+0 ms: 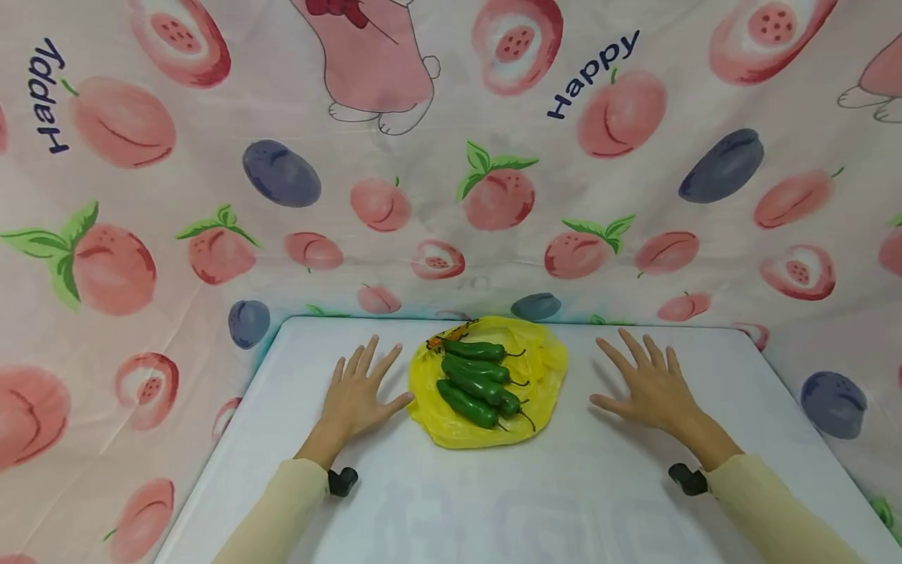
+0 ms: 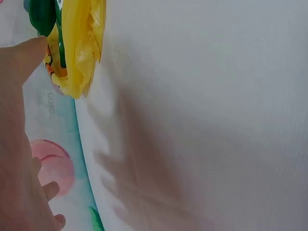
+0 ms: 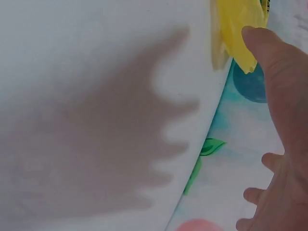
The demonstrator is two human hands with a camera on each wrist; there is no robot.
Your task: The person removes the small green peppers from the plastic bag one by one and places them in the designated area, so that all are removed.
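Several green peppers (image 1: 474, 384) with curved stems lie in a group on a crumpled yellow plastic bag (image 1: 451, 435) near the back of the white table. At the bag's far left edge is a small orange-and-black patterned piece (image 1: 451, 337). My left hand (image 1: 355, 395) is spread left of the bag, its thumb tip right at the bag's edge in the head view. To the right, my right hand (image 1: 651, 388) is held with fingers spread, apart from the bag. Both hands hold nothing; the wrist views show their shadows on the table.
The white table (image 1: 493, 501) ends at a back edge just behind the bag. A fruit-printed cloth (image 1: 437, 157) hangs behind it and along both sides. A black wrist device (image 1: 343, 482) sits at the left cuff, another black device (image 1: 687, 479) at the right.
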